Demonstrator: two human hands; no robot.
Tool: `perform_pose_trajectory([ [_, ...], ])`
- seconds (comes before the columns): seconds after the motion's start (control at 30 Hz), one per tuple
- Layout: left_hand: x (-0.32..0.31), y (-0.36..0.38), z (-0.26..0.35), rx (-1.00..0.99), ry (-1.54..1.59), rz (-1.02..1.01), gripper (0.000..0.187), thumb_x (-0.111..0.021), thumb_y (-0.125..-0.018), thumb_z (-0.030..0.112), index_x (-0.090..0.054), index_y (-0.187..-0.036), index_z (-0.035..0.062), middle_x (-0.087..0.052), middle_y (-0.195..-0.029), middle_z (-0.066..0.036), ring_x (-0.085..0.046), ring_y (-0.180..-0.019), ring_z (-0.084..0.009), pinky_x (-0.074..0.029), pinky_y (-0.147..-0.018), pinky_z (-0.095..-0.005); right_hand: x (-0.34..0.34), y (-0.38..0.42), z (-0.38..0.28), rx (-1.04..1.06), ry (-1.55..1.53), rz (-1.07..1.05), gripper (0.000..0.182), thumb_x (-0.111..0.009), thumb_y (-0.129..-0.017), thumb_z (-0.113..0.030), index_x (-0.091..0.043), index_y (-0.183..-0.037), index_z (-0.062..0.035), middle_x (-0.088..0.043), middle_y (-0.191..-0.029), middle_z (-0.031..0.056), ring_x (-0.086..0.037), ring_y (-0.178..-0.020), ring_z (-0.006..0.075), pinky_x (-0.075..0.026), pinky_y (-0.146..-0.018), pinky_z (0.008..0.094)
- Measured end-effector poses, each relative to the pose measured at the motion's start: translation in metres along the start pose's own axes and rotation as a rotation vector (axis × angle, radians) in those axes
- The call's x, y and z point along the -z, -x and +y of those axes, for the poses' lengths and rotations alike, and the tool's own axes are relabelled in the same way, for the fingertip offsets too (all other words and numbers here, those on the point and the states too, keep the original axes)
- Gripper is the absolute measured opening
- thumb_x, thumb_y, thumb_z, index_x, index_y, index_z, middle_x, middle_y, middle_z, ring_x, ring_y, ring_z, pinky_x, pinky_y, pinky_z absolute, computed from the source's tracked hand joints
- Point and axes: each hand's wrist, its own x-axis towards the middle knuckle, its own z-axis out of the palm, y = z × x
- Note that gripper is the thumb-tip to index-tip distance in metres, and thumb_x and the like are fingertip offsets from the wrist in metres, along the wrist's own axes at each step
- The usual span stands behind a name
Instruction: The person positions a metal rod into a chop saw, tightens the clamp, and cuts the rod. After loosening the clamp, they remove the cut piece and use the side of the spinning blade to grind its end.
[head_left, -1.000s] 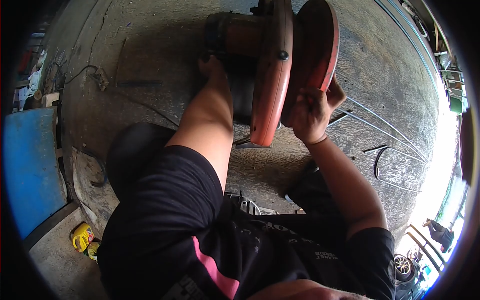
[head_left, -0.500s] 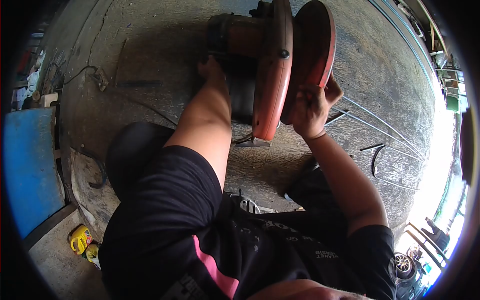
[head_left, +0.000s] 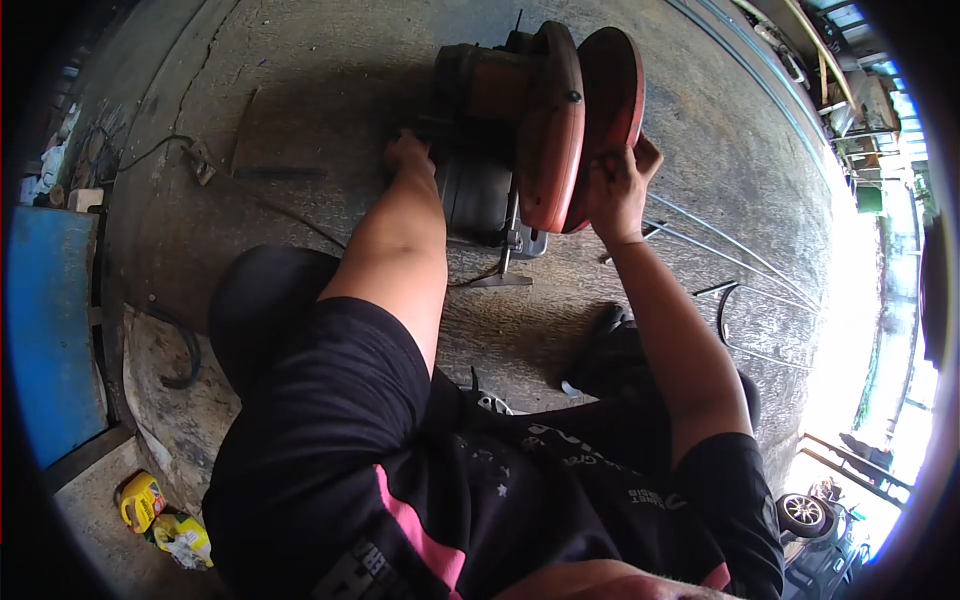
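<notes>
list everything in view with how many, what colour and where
cut-off saw: one, red and black, top centre
disc-shaped part: one, red, saw's right side
floor: one, grey, beneath the saw
metal rods: several, grey, floor right of the saw
pipes: at least two, bluish, upper right
cable: one, dark, floor left of the saw
curved strip: one, dark, left
panel: one, blue, left edge
jug: one, yellow, lower left
packet: one, yellow and white, beside the jug
wheel: one, dark with pale rim, lower right
shirt: one, black with pink, bottom centre
left hand: one, bare, at the saw's left side, grip unclear
right hand: one, bare, gripping the disc-shaped part's lower rim
</notes>
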Motion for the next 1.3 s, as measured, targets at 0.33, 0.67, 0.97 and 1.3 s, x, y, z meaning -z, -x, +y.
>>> perform_pose_trajectory([
  [0.33, 0.011, 0.058, 0.063, 0.030, 0.034, 0.079, 0.037, -0.046, -0.097, 0.020, -0.044, -0.127, -0.0012, -0.048, -0.127, -0.016, -0.054, -0.111, -0.0308, -0.057, -0.085, -0.0387, 0.032, 0.012, -0.039, -0.071, 0.135, 0.206, 0.027, -0.060, -0.078, -0.007, -0.056, -0.104, -0.0037, -0.047, -0.107, 0.0194, -0.042, -0.106, 0.0356, -0.034, -0.095, 0.0461],
  [0.67, 0.052, 0.059, 0.109, -0.041, -0.081, 0.078, 0.021, -0.056, -0.093, 0.025, -0.060, -0.101, 0.0064, -0.061, -0.101, -0.007, -0.059, -0.093, -0.0202, -0.055, -0.080, -0.0373, -0.026, 0.128, -0.098, 0.088, -0.102, -0.549, 0.027, -0.060, -0.082, -0.017, -0.053, -0.103, -0.0011, -0.051, -0.100, 0.0215, -0.050, -0.096, 0.0384, -0.042, -0.084, 0.0451],
  [0.97, 0.054, 0.060, 0.124, 0.007, -0.473, -0.182, 0.016, -0.057, -0.093, 0.028, -0.063, -0.094, 0.0138, -0.064, -0.090, -0.002, -0.060, -0.080, -0.0148, -0.050, -0.064, -0.0326, -0.118, 0.119, -0.092, -0.223, -0.047, -0.874, 0.046, -0.056, -0.089, -0.028, -0.046, -0.125, -0.0008, -0.051, -0.122, 0.0232, -0.051, -0.112, 0.0370, -0.042, -0.094, 0.0442],
  [1.3, 0.052, 0.018, 0.144, -0.153, -0.626, -0.427, 0.018, -0.062, -0.089, 0.026, -0.067, -0.094, 0.0097, -0.069, -0.083, -0.007, -0.065, -0.073, -0.0202, -0.053, -0.063, -0.0369, -0.208, 0.117, -0.130, -0.639, -0.440, -1.018, 0.034, -0.058, -0.088, -0.026, -0.057, -0.108, 0.0016, -0.067, -0.094, 0.0196, -0.064, -0.094, 0.0342, -0.048, -0.080, 0.0434],
])
